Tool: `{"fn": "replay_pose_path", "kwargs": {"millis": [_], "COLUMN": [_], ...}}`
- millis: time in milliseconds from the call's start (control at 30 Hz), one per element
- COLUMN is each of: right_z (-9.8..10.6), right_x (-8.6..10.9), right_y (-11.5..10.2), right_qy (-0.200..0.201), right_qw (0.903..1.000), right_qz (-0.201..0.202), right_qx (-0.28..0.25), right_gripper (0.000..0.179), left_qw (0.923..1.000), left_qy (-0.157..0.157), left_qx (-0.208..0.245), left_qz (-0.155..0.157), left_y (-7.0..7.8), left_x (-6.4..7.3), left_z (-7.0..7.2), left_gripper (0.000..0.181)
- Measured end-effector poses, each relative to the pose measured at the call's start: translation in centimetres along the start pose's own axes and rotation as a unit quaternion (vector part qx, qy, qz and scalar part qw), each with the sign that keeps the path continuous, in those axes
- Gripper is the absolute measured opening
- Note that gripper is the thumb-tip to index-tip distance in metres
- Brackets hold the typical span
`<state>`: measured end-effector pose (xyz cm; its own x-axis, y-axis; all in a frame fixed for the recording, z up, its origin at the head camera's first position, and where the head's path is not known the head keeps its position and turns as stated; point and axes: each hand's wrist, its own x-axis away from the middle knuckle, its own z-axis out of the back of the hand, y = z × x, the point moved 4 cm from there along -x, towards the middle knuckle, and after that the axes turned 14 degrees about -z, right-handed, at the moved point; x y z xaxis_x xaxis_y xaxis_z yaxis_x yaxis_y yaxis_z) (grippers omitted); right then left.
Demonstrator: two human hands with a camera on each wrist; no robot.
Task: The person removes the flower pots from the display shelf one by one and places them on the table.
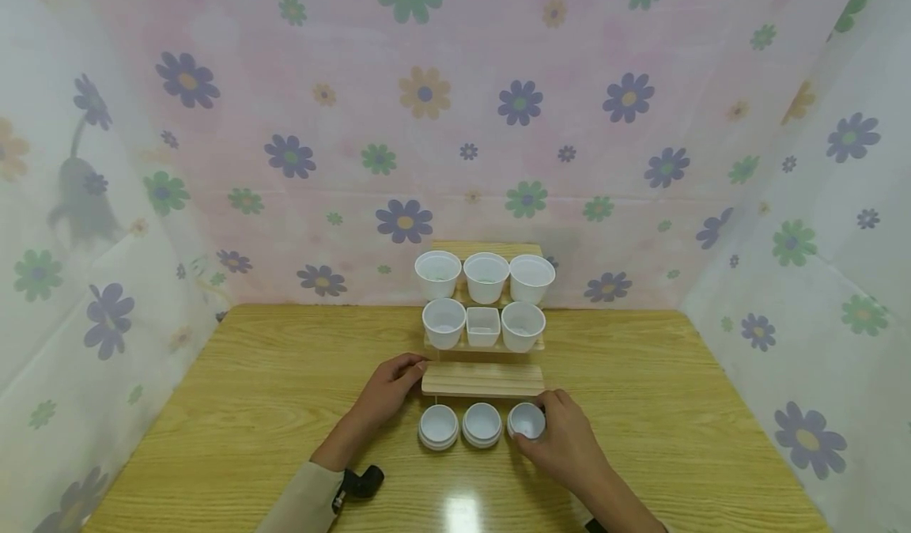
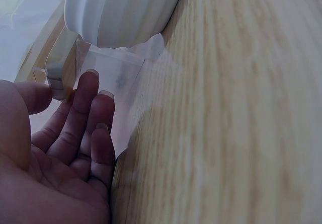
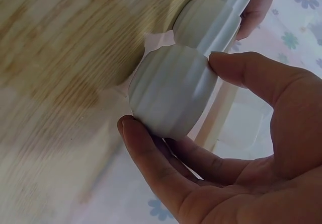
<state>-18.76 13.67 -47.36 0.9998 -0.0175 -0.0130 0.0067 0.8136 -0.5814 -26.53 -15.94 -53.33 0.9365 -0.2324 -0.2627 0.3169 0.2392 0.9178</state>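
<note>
My right hand (image 1: 568, 440) grips a small round white ribbed pot (image 3: 173, 90) at the right end of the front row, thumb on one side and fingers on the other. Two matching pots, a middle one (image 1: 481, 424) and a left one (image 1: 438, 426), stand beside it on the table. The left hand (image 1: 390, 388) pinches the left end of a bare wooden shelf board (image 1: 482, 380), the lowest step of a tiered stand. In the left wrist view, the thumb and index finger meet the board's end (image 2: 62, 65) while the other fingers curl below.
On the middle step sit two round white cups, left (image 1: 444, 323) and right (image 1: 523, 326), with a square cup (image 1: 483, 326) between them. The top step carries three larger white cups (image 1: 486, 277). Flowered cloth (image 1: 484, 122) hangs behind the wood-grain table (image 1: 299, 359).
</note>
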Motion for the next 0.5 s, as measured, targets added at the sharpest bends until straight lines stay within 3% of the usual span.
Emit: {"fn": "replay_pose_path", "kwargs": {"millis": [500], "right_z": [-0.19], "right_x": [-0.03], "right_y": [0.45], "right_qy": [-0.006], "right_qw": [0.9999], "right_qz": [0.010], "right_qx": [0.004], "right_gripper": [0.050], "left_qw": [1.0000], "left_qy": [-0.002], "left_qx": [-0.003], "left_qz": [-0.002], "left_y": [0.02], "left_x": [0.01], "left_z": [-0.01], "left_gripper": [0.033]}}
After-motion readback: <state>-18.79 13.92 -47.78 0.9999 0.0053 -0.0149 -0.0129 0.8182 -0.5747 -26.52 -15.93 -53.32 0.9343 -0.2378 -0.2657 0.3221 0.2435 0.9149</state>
